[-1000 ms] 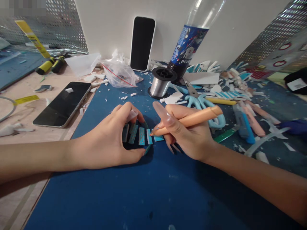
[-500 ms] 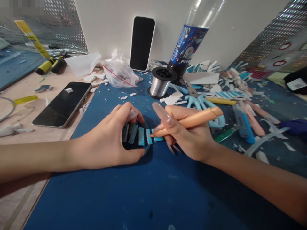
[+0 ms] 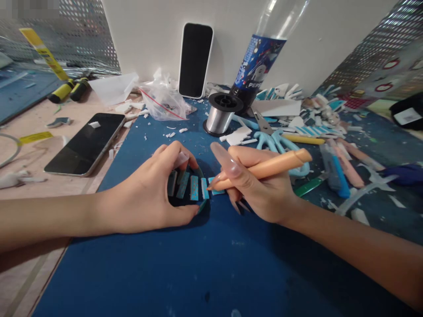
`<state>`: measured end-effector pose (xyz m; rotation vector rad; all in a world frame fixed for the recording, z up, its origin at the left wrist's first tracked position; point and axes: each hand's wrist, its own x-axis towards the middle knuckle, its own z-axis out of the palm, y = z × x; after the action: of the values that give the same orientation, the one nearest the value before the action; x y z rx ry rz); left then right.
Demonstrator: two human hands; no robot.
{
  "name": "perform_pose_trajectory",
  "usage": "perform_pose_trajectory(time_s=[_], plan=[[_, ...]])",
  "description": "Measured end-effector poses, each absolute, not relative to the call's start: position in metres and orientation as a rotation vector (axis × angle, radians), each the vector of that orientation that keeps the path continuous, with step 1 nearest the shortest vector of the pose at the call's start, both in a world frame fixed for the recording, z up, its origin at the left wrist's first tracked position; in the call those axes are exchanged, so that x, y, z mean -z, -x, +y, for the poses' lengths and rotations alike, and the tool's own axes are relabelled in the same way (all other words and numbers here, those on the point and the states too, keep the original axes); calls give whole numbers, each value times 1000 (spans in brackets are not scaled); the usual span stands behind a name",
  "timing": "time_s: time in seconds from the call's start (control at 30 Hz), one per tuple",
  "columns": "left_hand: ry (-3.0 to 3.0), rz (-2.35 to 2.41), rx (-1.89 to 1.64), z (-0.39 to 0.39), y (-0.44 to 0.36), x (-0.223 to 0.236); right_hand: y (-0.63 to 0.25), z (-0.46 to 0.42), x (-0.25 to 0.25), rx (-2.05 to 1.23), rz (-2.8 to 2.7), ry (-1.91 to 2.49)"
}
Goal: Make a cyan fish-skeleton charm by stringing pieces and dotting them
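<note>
My left hand (image 3: 148, 189) curls its thumb and fingers around the rim of a round, dark piece (image 3: 204, 206) lying on the blue mat. Across that piece sit several narrow, light-blue strips (image 3: 194, 188), some partly covered by my fingers. In my right hand (image 3: 261, 185) is an orange pen-shaped tool (image 3: 277, 166), gripped like a pencil and slanting down to the left. Its tip end meets the strips near the right side of the round piece. Fingertips partly hide the tip, so its exact kind cannot be made out.
Behind my hands stand a wire spool (image 3: 220, 115), a Pepsi bottle (image 3: 259, 66) and an upright phone (image 3: 196, 59). Blue-handled scissors (image 3: 280, 143) and foam scraps (image 3: 317, 114) lie right. Another phone (image 3: 85, 143) lies left; a plastic bag (image 3: 163, 101) is behind. The blue mat (image 3: 185, 268) extends toward me.
The rear end of the orange tool has shifted slightly to the right. My left hand and the round piece stay in place.
</note>
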<state>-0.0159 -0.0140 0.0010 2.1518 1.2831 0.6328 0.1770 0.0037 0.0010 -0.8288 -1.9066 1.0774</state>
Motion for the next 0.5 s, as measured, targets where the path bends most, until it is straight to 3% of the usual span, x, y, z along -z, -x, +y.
perform_pose_trajectory(time_s=[0.5], plan=[[-2141, 1265, -616, -13, 16, -1, -177, 3, -1, -1087, -1932, 844]])
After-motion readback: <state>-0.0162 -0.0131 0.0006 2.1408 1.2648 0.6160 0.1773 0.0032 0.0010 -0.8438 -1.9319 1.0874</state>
